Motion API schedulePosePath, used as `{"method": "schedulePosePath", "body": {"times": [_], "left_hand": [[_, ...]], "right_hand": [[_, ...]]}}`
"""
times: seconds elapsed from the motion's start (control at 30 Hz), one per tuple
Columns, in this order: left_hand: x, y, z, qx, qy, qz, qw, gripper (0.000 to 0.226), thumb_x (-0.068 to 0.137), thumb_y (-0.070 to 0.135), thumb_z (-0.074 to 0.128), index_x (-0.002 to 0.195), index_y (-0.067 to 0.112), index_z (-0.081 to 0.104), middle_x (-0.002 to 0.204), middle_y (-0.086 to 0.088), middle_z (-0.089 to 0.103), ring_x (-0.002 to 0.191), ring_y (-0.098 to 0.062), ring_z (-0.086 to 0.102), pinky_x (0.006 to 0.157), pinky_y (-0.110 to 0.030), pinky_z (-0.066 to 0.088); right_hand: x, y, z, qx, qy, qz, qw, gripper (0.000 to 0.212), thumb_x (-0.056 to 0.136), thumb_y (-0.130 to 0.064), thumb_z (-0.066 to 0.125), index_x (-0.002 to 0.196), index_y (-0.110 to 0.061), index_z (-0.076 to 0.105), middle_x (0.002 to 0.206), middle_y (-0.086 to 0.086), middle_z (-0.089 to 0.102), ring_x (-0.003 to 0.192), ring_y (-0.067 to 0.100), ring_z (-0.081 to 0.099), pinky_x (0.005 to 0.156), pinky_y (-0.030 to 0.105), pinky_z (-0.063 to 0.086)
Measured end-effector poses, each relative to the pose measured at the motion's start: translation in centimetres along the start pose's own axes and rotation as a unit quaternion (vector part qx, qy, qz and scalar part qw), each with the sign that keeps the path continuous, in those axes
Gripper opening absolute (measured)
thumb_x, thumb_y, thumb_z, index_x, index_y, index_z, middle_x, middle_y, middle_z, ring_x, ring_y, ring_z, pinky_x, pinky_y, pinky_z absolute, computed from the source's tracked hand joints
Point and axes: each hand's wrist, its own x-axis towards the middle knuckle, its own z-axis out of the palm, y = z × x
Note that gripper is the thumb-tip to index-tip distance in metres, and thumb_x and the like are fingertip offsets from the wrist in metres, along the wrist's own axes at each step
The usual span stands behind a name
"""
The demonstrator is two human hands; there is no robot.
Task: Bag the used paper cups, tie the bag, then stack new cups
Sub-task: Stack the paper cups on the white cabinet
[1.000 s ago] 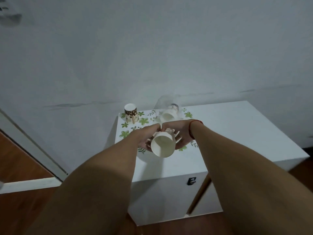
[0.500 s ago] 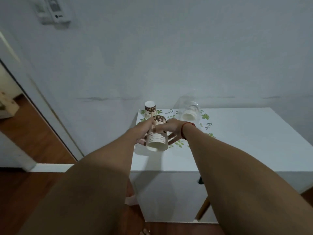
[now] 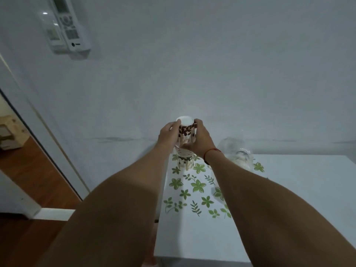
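Cup [image 3: 185,128] flipped, raised over stack [image 3: 184,161] — L hand [image 3: 169,134], R hand [image 3: 200,142] gripping

white table [image 3: 300,199] bears cups [image 3: 185,163], clear bag [image 3: 238,154]

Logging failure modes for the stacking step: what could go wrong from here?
1. The left hand and right hand hold the upper cup over the lower cup; lowered askew, it may jam or tip it.
2. The lower cup stands near the left edge of the table; a knock could send it off.
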Motion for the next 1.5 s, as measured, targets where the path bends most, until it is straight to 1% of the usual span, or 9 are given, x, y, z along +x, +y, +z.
{"method": "schedulePosePath", "body": {"times": [0.13, 0.47, 0.73, 0.83, 1.0, 1.17, 1.27, 1.4, 1.5], "left_hand": [[3.3, -1.5, 0.8, 0.081, 0.008, 0.039, 0.996, 0.043, 0.097, 0.039, 0.039, 0.131, 0.019, 0.056, 0.129, -0.007, 0.06, 0.119, -0.025, 0.056, 0.104, -0.046, 0.045], [3.9, -8.6, 2.4, 0.113, -0.017, -0.071, 0.991, 0.046, 0.1, 0.038, 0.035, 0.135, 0.016, 0.053, 0.134, -0.015, 0.057, 0.121, -0.033, 0.054, 0.102, -0.048, 0.047], [-0.4, -6.6, 2.6, 0.146, -0.009, -0.075, 0.986, 0.048, 0.101, 0.037, 0.036, 0.135, 0.007, 0.053, 0.132, -0.016, 0.058, 0.121, -0.033, 0.055, 0.105, -0.042, 0.045], [-3.6, -6.5, 3.1, 0.18, -0.019, -0.061, 0.982, 0.049, 0.102, 0.037, 0.033, 0.136, 0.007, 0.051, 0.133, -0.015, 0.058, 0.122, -0.032, 0.053, 0.106, -0.04, 0.042], [-8.2, -6.6, 5.0, 0.204, -0.047, -0.06, 0.976, 0.055, 0.101, 0.044, 0.029, 0.145, 0.014, 0.042, 0.144, -0.013, 0.048, 0.13, -0.031, 0.047, 0.11, -0.039, 0.038], [-11.1, -6.8, 7.8, 0.208, -0.086, -0.06, 0.972, 0.057, 0.101, 0.045, 0.031, 0.146, 0.013, 0.04, 0.152, -0.011, 0.039, 0.138, -0.03, 0.039, 0.113, -0.04, 0.032], [-11.8, -7.2, 8.7, 0.208, -0.101, -0.067, 0.971, 0.059, 0.101, 0.044, 0.03, 0.141, 0.003, 0.044, 0.145, -0.017, 0.047, 0.134, -0.034, 0.044, 0.113, -0.044, 0.035], [-11.3, -8.2, 9.2, 0.208, -0.114, -0.071, 0.969, 0.054, 0.1, 0.045, 0.032, 0.141, 0.012, 0.046, 0.145, -0.012, 0.047, 0.129, -0.031, 0.048, 0.108, -0.039, 0.039], [-9.8, -8.9, 9.5, 0.211, -0.119, -0.071, 0.968, 0.052, 0.101, 0.044, 0.033, 0.141, 0.013, 0.047, 0.146, -0.011, 0.047, 0.131, -0.031, 0.047, 0.108, -0.039, 0.04]], "right_hand": [[2.9, 1.7, 2.0, 0.008, 0.011, 0.025, 1.0, 0.084, 0.063, -0.012, 0.085, 0.131, -0.01, 0.036, 0.127, 0.009, 0.056, 0.116, 0.026, 0.055, 0.098, 0.04, 0.048], [1.4, 7.0, 6.9, 0.002, -0.063, 0.199, 0.978, 0.063, 0.083, -0.011, 0.069, 0.134, -0.004, 0.032, 0.128, 0.018, 0.057, 0.117, 0.032, 0.056, 0.094, 0.033, 0.046], [-2.4, 5.5, 2.6, -0.077, -0.107, 0.206, 0.97, 0.052, 0.091, -0.006, 0.051, 0.14, -0.005, 0.033, 0.14, 0.017, 0.047, 0.128, 0.032, 0.047, 0.093, 0.033, 0.044], [-5.3, 5.6, -0.2, -0.124, -0.109, 0.194, 0.967, 0.046, 0.09, -0.002, 0.045, 0.137, -0.001, 0.045, 0.144, 0.015, 0.044, 0.133, 0.029, 0.044, 0.108, 0.034, 0.04], [-10.2, 5.9, -3.6, -0.088, -0.08, 0.208, 0.971, 0.036, 0.088, -0.003, 0.049, 0.12, 0.0, 0.064, 0.134, 0.014, 0.057, 0.123, 0.027, 0.055, 0.1, 0.025, 0.043], [-13.4, 7.1, -5.7, -0.126, -0.1, 0.245, 0.956, 0.03, 0.091, -0.01, 0.049, 0.111, 0.005, 0.067, 0.118, 0.017, 0.067, 0.109, 0.029, 0.063, 0.1, 0.039, 0.051], [-14.6, 8.0, -6.0, -0.188, -0.141, 0.261, 0.936, 0.019, 0.089, -0.008, 0.046, 0.08, 0.0, 0.062, 0.087, 0.011, 0.062, 0.085, 0.026, 0.06, 0.077, 0.029, 0.051], [-14.8, 9.8, -5.5, -0.196, -0.158, 0.272, 0.929, 0.048, 0.09, -0.005, 0.047, 0.138, -0.003, 0.042, 0.141, 0.014, 0.046, 0.131, 0.03, 0.044, 0.103, 0.033, 0.04], [-13.3, 11.0, -4.8, -0.169, -0.13, 0.251, 0.944, 0.061, 0.09, 0.0, 0.046, 0.147, -0.006, 0.025, 0.149, 0.014, 0.037, 0.137, 0.029, 0.037, 0.108, 0.034, 0.037]]}}
